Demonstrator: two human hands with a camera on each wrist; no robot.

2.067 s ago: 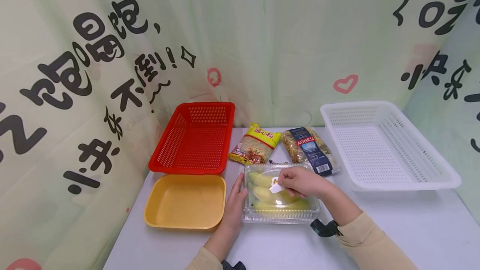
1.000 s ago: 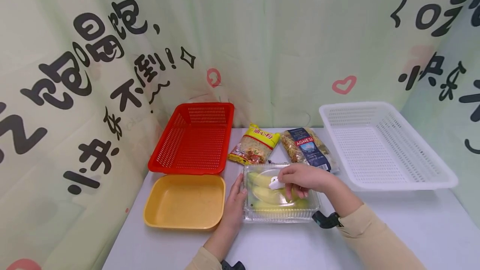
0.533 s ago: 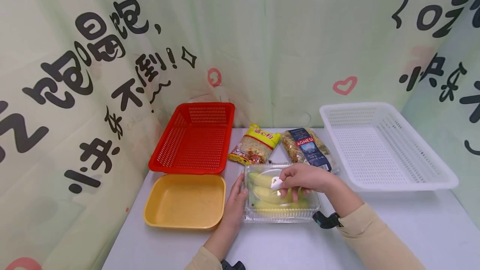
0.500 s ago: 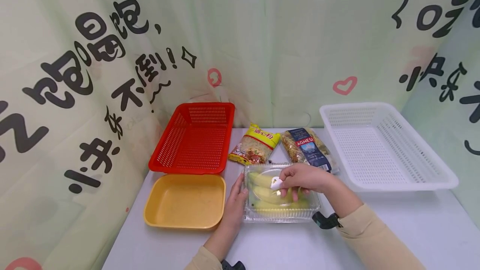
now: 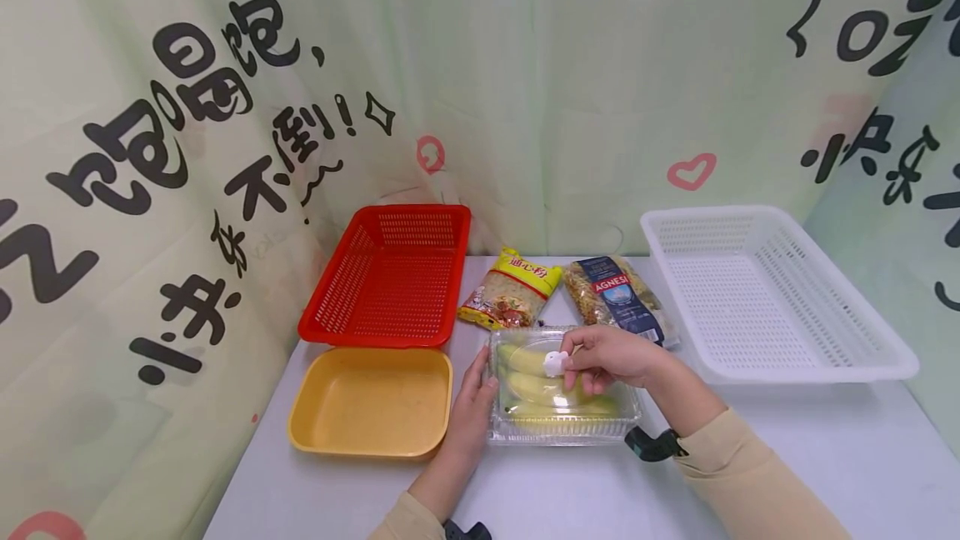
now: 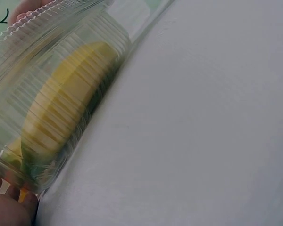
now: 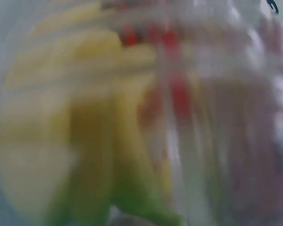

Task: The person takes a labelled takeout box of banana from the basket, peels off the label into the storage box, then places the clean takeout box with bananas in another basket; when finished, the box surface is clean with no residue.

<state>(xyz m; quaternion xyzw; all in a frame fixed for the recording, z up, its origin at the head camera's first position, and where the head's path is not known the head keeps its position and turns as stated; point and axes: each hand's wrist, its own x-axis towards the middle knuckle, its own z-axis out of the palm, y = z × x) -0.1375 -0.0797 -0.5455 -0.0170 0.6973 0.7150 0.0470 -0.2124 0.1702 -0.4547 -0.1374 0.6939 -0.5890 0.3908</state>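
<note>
Two hands work at a clear plastic clamshell box of yellow bananas lying low in the centre of the head view, on a white table. The right hand rests on top of the box lid, its fingers curled and pinching a small white tag against the lid just left of the knuckles. The left hand lies flat against the left wall of the box, fingers straight and relaxed, touching the plastic. In the left wrist view a ridged wall of the box fills the upper left of the frame with a banana showing through it, and a fingertip sits at the lower left corner. The right wrist view is blurred; only yellow and green shapes behind plastic can be made out.

Left of the box, touching the left hand's far side, stands a shallow yellow plastic tray, with a red perforated plastic basket directly above it in the frame. Above the box lie a yellow-topped bag of pasta and a blue-labelled bag of pasta, side by side. A white perforated plastic basket sits at the right.
</note>
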